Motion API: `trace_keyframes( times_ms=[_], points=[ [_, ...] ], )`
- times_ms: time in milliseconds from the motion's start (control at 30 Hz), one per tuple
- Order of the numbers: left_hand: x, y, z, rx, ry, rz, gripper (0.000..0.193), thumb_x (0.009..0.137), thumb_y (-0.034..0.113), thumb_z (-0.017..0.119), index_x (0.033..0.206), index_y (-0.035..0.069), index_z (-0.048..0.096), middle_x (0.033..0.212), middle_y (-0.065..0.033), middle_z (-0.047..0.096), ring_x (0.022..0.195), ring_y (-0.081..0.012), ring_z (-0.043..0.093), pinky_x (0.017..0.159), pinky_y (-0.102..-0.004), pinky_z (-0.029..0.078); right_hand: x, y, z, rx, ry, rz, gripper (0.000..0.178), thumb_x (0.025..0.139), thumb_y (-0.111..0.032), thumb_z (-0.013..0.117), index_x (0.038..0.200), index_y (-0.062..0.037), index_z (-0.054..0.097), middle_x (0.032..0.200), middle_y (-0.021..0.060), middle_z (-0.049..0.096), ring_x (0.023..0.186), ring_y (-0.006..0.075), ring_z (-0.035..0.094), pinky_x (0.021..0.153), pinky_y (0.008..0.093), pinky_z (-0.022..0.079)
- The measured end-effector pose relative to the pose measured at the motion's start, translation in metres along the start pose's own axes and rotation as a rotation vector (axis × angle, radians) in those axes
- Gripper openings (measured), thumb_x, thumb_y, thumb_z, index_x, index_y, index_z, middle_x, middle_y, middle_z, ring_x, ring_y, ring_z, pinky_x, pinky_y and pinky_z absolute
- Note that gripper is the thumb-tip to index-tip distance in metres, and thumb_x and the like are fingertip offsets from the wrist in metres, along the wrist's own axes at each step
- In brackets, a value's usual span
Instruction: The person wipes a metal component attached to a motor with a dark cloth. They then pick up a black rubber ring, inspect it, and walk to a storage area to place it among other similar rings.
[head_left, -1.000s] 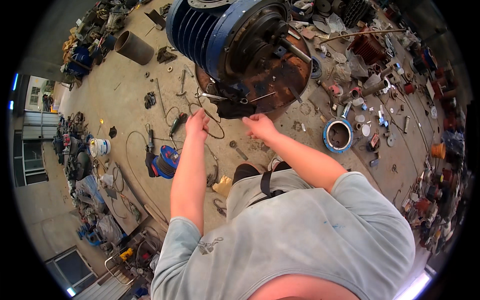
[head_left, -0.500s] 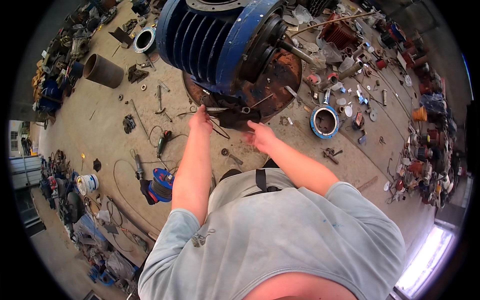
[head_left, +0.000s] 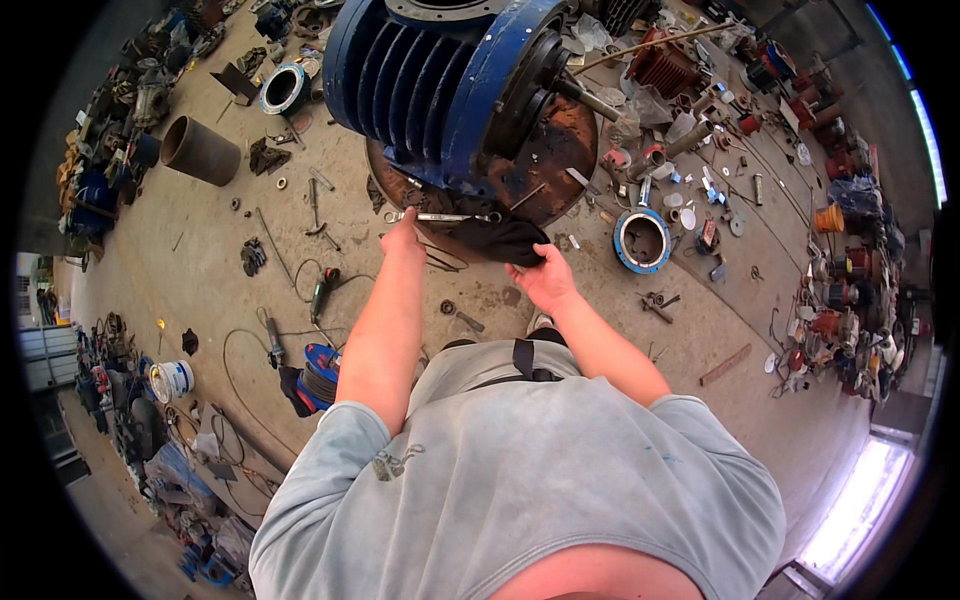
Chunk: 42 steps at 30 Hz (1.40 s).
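A long metal wrench [head_left: 445, 217] with a ring at its right end lies level across the rim of the rusty round base. At its left end my left hand [head_left: 402, 238] is closed on it. My right hand [head_left: 546, 280] pinches the right edge of a dark cloth [head_left: 508, 242], its thumb on top. The cloth hangs just below the wrench's right end. Above both stands a large blue finned machine housing [head_left: 415, 90], with a shaft [head_left: 590, 98] sticking out to the right. It rests on the base [head_left: 560, 150].
Right of the base lies a blue-rimmed ring flange [head_left: 641, 240]. An angle grinder [head_left: 323, 292] and a blue cable reel [head_left: 320, 375] lie on the left, with loose cords. A rusty pipe piece [head_left: 200, 152] stands farther off. Scattered parts line both sides.
My right hand has come up and right, drawing the dark cloth out to the right. The left hand has barely shifted; the wrench now shows more fully.
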<state>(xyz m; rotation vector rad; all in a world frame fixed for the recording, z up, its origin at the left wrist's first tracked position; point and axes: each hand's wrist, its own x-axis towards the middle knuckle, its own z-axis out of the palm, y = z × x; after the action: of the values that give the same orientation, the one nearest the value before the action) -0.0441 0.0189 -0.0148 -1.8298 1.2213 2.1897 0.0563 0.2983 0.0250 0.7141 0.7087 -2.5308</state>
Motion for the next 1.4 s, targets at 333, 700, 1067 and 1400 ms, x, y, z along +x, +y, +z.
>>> trace_keyframes(
  times_ms=[333,700,1067,1400],
  points=[
    [0.011,-0.002,-0.016,0.042,-0.22,-0.058,0.021,0.095,0.034,0.076,0.083,0.019,0.066,0.068,0.0104,0.055,0.053,-0.0038,0.045,0.044,-0.0215,0.028,-0.018,-0.073,0.058,0.038,-0.182,-0.008,0.041,0.092,-0.027,0.05,0.12,-0.0012,0.064,0.12,0.0137,0.07,0.109,0.0309,0.066,0.1,0.0489,0.05],
    [0.011,-0.013,-0.024,-0.065,-0.204,-0.088,0.015,0.094,0.029,0.076,0.092,0.017,0.069,0.083,0.0048,0.068,0.055,-0.005,0.05,0.046,-0.0215,0.032,-0.197,-0.243,0.009,-0.192,-0.388,-0.5,0.068,0.097,-0.057,0.049,0.139,-0.0049,0.057,0.132,0.0178,0.065,0.121,0.0374,0.063,0.108,0.0527,0.048],
    [-0.002,-0.016,-0.044,0.081,-0.155,0.049,0.028,0.095,0.041,0.074,0.095,0.016,0.06,0.074,0.0077,0.052,0.053,-0.0071,0.038,0.042,-0.0245,0.023,-0.197,-0.283,-0.068,-0.383,0.144,-0.443,0.033,0.109,-0.027,0.052,0.123,0.0018,0.062,0.115,0.0101,0.071,0.102,0.0203,0.07,0.091,0.0343,0.056],
    [-0.078,-0.06,-0.134,0.077,-0.067,0.013,0.017,0.101,0.036,0.065,0.099,0.019,0.062,0.078,0.0096,0.057,0.055,-0.0033,0.041,0.042,-0.0212,0.021,-0.176,-0.369,-0.195,-1.164,0.89,-1.321,0.033,0.109,-0.027,0.047,0.116,0.0017,0.061,0.103,0.0123,0.07,0.097,0.0202,0.066,0.088,0.0334,0.052]
  ],
)
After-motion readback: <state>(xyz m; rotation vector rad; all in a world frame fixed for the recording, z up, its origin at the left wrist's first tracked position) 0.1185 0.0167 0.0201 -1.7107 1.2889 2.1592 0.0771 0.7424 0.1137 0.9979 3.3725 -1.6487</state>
